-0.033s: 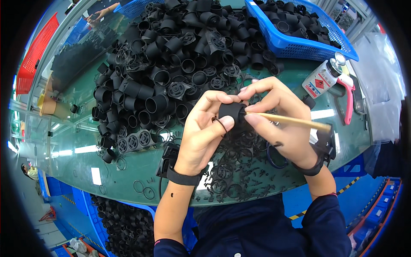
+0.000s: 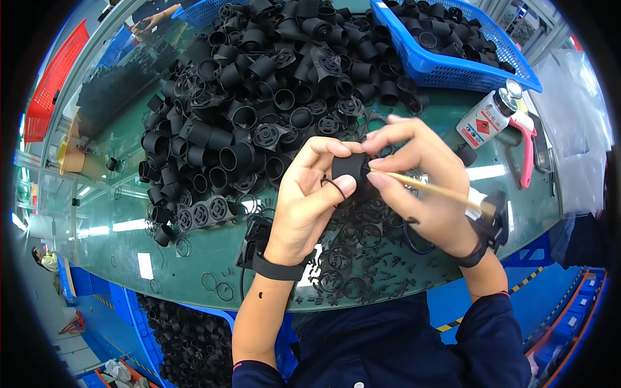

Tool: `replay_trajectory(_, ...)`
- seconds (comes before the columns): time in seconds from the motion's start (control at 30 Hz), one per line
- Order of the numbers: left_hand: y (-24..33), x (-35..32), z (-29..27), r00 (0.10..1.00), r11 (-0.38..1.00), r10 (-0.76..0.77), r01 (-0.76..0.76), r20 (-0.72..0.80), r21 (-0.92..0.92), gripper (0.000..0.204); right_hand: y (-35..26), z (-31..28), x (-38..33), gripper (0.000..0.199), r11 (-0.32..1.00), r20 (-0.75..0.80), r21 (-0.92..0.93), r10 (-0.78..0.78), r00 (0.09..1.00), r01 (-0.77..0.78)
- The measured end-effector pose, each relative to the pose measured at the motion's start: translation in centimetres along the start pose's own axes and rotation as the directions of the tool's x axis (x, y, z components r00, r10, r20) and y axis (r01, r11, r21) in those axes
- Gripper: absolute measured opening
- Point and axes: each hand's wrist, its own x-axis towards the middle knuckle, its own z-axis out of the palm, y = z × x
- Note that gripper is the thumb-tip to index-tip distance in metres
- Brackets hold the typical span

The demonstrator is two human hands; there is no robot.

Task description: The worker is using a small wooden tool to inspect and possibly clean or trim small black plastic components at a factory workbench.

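My left hand (image 2: 299,204) is closed around a short black cylindrical part (image 2: 344,166), its thumb pressed on the near side. A thin black ring (image 2: 337,189) hangs around that thumb. Pinched between the thumb and index finger of my right hand (image 2: 430,178) is a slender wooden stick (image 2: 446,194). Its tip meets the right end of the part, where my fingertips hide the contact. The stick's other end is blurred and points to the lower right. Behind my left hand rises a large heap of similar black parts (image 2: 210,136).
Thin black rings and small scraps (image 2: 336,258) lie under my hands on the green tabletop (image 2: 194,258). At the back right stands a blue basket (image 2: 446,77) of black parts. A pump bottle (image 2: 482,123) and a pink-handled tool (image 2: 527,161) lie right. Another person's hand (image 2: 152,22) shows far left.
The stick's outer end has swung slightly left and down, and my right hand has shifted a little with it. My left hand keeps nearly the same place on the black part.
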Motion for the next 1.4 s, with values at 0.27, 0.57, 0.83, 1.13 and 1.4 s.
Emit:
replay_trajectory(0.27,-0.2,0.1,-0.5,0.999,0.998,0.014,-0.012,0.035,-0.059,0.031,0.3,-0.2,-0.1,0.001,0.926,-0.153,0.330,0.246,0.957,-0.185)
replay_trajectory(0.57,-0.2,-0.1,-0.5,0.999,0.998,0.021,-0.019,0.032,-0.055,0.029,0.0,-0.3,-0.1,0.004,0.935,-0.010,0.306,0.188,0.982,-0.177)
replay_trajectory(0.83,-0.1,0.0,-0.6,0.997,0.996,0.031,-0.024,0.076,-0.091,0.030,0.3,-0.7,0.1,0.005,0.961,0.053,0.225,0.150,0.987,-0.158)
replay_trajectory(1.13,-0.5,0.0,-0.8,1.000,0.999,-0.005,0.006,0.021,-0.052,0.030,0.1,-1.1,0.3,0.010,1.000,0.138,-0.024,0.021,0.990,-0.018)
replay_trajectory(1.4,-0.5,0.0,-0.7,1.000,0.982,0.004,-0.010,-0.029,-0.190,0.034,0.5,-0.7,0.0,0.007,0.972,-0.168,0.210,0.139,0.976,-0.102)
